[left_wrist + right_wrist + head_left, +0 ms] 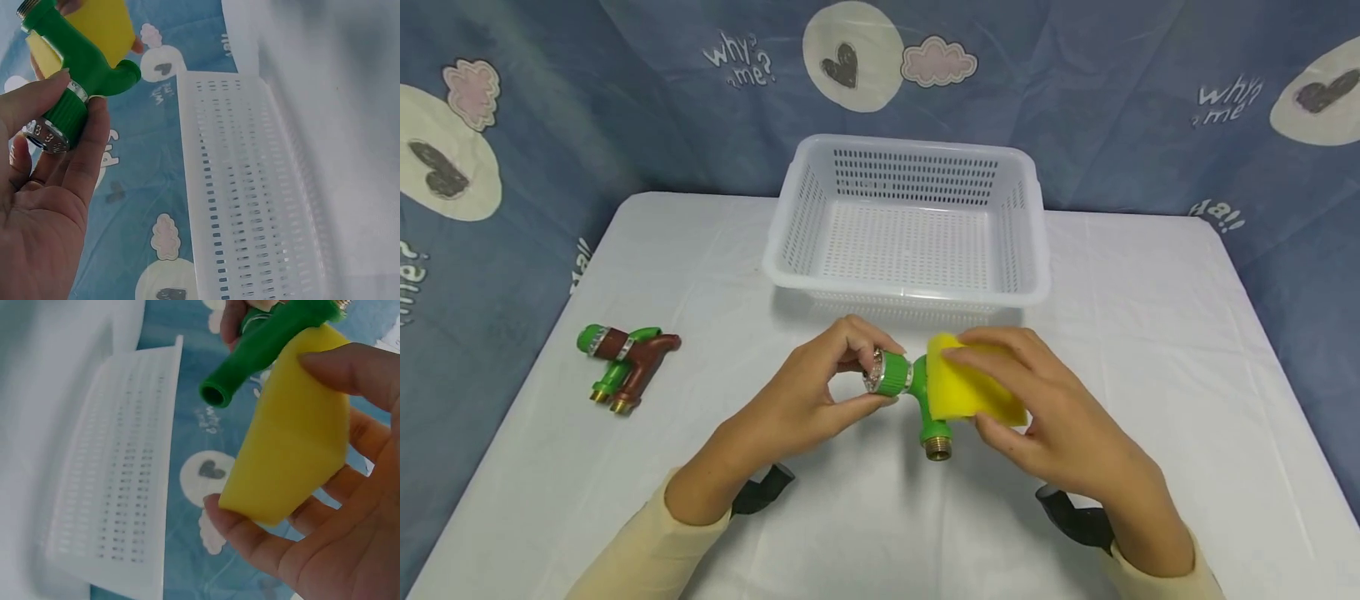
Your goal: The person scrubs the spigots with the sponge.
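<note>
Green tap (921, 382) pinched in my left grip (799, 392); right grip (1063, 412) curls round yellow sponge (965, 397). Likely wiping; next stroke wants steadiness.

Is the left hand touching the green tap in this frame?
Touching. The left wrist view shows the left hand pinching the green tap, thumb and fingers on opposite sides.
</note>
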Demonstrator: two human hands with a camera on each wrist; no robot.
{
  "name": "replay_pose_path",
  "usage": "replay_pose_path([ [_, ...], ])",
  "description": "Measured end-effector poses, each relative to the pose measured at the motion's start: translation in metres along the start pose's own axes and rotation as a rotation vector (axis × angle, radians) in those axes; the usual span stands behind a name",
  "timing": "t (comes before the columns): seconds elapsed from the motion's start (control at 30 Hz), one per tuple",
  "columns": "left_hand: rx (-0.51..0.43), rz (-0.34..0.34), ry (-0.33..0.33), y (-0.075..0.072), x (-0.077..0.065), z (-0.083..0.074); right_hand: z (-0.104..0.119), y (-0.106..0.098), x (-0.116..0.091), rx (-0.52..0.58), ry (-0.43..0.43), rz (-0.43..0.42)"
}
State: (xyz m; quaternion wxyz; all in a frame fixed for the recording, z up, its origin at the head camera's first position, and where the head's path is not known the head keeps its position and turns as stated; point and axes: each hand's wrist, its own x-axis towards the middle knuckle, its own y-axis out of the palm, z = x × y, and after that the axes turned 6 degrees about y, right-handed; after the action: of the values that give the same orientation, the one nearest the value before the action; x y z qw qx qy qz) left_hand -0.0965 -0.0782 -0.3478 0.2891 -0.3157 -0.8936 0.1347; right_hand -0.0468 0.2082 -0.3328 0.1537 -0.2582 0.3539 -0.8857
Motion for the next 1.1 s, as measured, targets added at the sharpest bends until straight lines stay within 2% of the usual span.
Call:
replay_pose_path([
  [0.17,-0.036,-0.038,0.009,-0.001,0.000,0.001,-0.004,-0.002,0.000,-0.082,0.024,0.002],
  [0.27,-0.089,-0.079,-0.014,-0.002,-0.001,0.000,-0.003,-0.003,0.000,-0.096,0.025,-0.027],
  [0.43,-0.166,-0.139,-0.093,-0.003,-0.001,0.000,0.002,-0.005,0.000,-0.007,-0.030,-0.153],
  [0.57,-0.157,-0.161,-0.135,-0.003,-0.002,0.002,0.007,-0.002,0.002,0.038,-0.087,-0.274],
  [0.67,-0.135,-0.150,-0.157,-0.002,-0.002,0.003,0.011,0.003,0.004,0.046,-0.122,-0.317],
  [0.87,-0.092,-0.137,-0.135,0.000,-0.002,0.005,0.010,0.011,0.007,0.045,-0.145,-0.274],
  [1.1,-0.097,-0.191,-0.102,-0.004,-0.001,0.004,0.006,0.007,0.002,0.007,-0.054,-0.115],
])
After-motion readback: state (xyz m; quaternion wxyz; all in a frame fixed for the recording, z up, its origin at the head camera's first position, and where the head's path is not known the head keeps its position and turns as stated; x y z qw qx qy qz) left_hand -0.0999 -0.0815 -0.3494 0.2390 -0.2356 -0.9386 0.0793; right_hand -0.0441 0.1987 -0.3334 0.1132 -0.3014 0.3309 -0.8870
